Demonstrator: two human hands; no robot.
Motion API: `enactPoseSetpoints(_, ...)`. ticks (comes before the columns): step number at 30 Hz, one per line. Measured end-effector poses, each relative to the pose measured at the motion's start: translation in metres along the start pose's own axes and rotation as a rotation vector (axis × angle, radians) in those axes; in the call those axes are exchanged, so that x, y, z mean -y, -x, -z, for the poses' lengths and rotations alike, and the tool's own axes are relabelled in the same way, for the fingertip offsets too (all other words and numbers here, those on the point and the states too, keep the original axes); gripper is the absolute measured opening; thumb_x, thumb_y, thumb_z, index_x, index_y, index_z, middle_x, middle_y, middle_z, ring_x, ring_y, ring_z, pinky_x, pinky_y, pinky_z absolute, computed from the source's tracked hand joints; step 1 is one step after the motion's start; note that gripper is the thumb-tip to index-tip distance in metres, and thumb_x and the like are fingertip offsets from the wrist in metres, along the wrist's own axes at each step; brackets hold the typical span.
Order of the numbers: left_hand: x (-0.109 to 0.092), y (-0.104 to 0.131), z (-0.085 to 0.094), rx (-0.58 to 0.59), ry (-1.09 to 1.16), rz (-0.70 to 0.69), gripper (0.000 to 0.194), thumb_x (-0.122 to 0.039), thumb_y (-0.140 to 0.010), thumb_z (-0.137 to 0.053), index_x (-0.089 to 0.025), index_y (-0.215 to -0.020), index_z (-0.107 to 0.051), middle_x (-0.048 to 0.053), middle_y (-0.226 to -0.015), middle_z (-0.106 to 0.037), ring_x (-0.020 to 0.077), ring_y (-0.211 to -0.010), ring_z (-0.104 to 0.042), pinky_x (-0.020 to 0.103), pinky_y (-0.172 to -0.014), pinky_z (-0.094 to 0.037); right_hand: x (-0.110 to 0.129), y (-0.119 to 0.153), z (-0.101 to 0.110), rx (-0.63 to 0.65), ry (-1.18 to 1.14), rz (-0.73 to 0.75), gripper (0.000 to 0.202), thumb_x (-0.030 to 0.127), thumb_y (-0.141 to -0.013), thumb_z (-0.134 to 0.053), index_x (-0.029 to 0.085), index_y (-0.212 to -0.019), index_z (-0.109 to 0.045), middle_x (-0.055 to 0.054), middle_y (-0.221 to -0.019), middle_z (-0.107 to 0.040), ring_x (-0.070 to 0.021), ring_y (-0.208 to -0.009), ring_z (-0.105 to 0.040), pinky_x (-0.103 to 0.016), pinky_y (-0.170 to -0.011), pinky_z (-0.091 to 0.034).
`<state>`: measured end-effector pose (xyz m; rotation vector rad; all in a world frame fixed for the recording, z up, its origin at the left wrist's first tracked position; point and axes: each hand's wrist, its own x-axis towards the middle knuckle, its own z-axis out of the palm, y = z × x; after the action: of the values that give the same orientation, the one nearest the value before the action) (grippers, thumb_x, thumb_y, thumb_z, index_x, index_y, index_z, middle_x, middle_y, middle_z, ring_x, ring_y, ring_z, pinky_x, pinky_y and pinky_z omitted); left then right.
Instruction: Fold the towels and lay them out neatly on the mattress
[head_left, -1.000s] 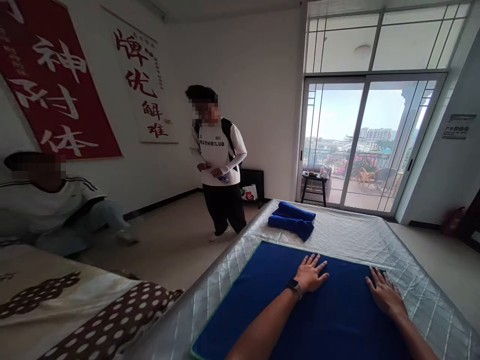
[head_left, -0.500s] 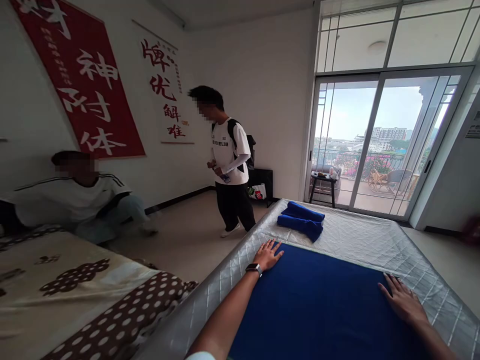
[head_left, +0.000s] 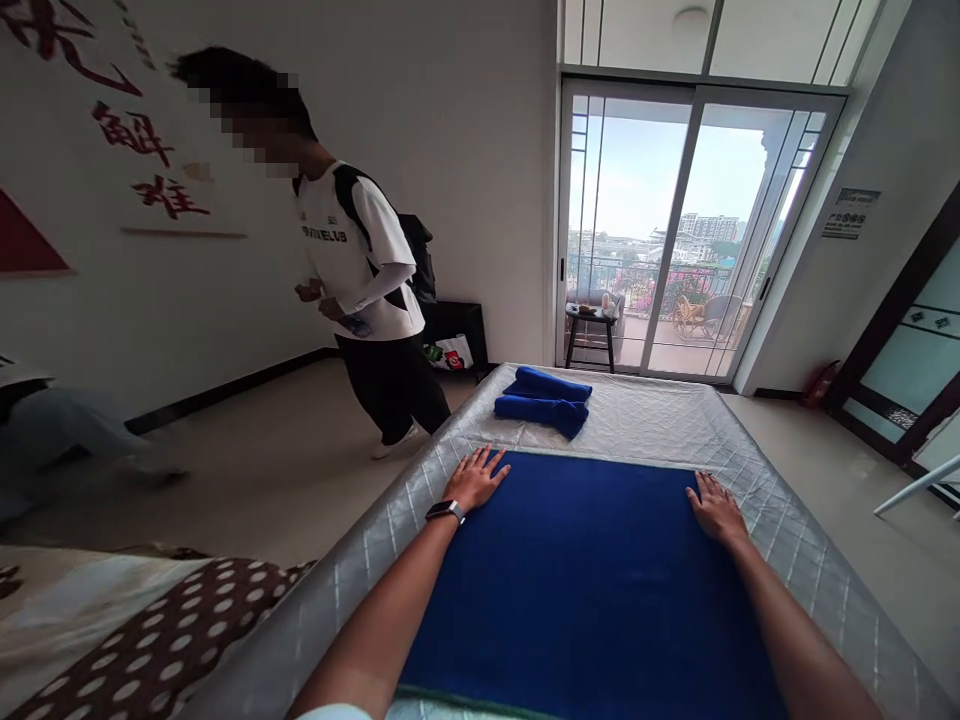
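Observation:
A dark blue cloth (head_left: 600, 580) lies spread flat on a silver-grey quilted cover (head_left: 795, 530). My left hand (head_left: 476, 482), with a watch on the wrist, rests palm down at the cloth's far left corner, fingers spread. At the far right corner my right hand (head_left: 718, 508) lies flat, its fingers reaching the edge. Neither hand grips anything. Beyond the cloth, two rolled or folded blue cloths (head_left: 544, 408) lie side by side near the far left part of the cover.
A person (head_left: 360, 260) with a backpack stands left of the covered surface. At the lower left is a brown polka-dot bedspread (head_left: 172, 620), with another person's leg (head_left: 82, 440) behind it. A white-legged object (head_left: 919, 483) stands at the right.
The view has turned right and shifted, so the scene sits further left. More of the blue cloth's near edge shows. Both hands remain flat at its far corners.

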<state>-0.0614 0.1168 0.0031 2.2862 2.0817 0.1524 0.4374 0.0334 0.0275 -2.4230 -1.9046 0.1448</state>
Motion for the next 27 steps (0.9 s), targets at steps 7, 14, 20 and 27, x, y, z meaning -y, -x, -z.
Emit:
enactPoseSetpoints(7,-0.003,0.001,0.002,0.03,-0.022,0.016,0.068,-0.06,-0.098,-0.021,-0.027,-0.157,-0.028,0.008,-0.165,-0.027,0.0272,-0.152,-0.022,0.05,-0.123,-0.015,0.002,-0.001,0.0,0.015,0.013,-0.024,0.065,0.046,-0.102,-0.019,0.016,-0.16,-0.021,-0.006,-0.166,-0.023,-0.0194,-0.153,-0.016,-0.041,-0.124,-0.013)
enactPoseSetpoints(14,-0.016,-0.01,0.019,-0.009,-0.033,-0.006,0.07,-0.064,-0.096,-0.023,-0.024,-0.15,-0.044,0.012,-0.157,-0.043,0.0363,-0.147,-0.032,0.063,-0.119,-0.016,0.008,0.006,0.009,0.028,0.017,-0.022,0.065,0.044,-0.102,-0.018,0.013,-0.16,-0.02,-0.007,-0.166,-0.021,-0.0173,-0.153,-0.015,-0.039,-0.124,-0.01)
enactPoseSetpoints(20,-0.126,-0.027,-0.002,-0.088,0.042,-0.321,0.063,-0.059,-0.099,-0.029,-0.025,-0.148,-0.046,0.01,-0.159,-0.04,0.031,-0.148,-0.029,0.051,-0.123,-0.017,0.01,0.007,0.011,0.025,0.009,-0.026,0.065,0.043,-0.102,-0.018,0.013,-0.16,-0.02,-0.008,-0.166,-0.021,-0.0181,-0.153,-0.015,-0.039,-0.124,-0.011)
enactPoseSetpoints(27,-0.168,-0.029,-0.039,-0.07,0.111,-0.431,0.043,-0.042,-0.094,-0.06,-0.024,-0.133,-0.056,0.01,-0.146,-0.049,0.0279,-0.128,-0.052,0.055,-0.107,-0.044,0.01,0.01,0.013,0.031,0.017,-0.018,0.064,0.042,-0.103,-0.019,0.012,-0.159,-0.021,-0.007,-0.166,-0.022,-0.0173,-0.153,-0.016,-0.038,-0.124,-0.011)
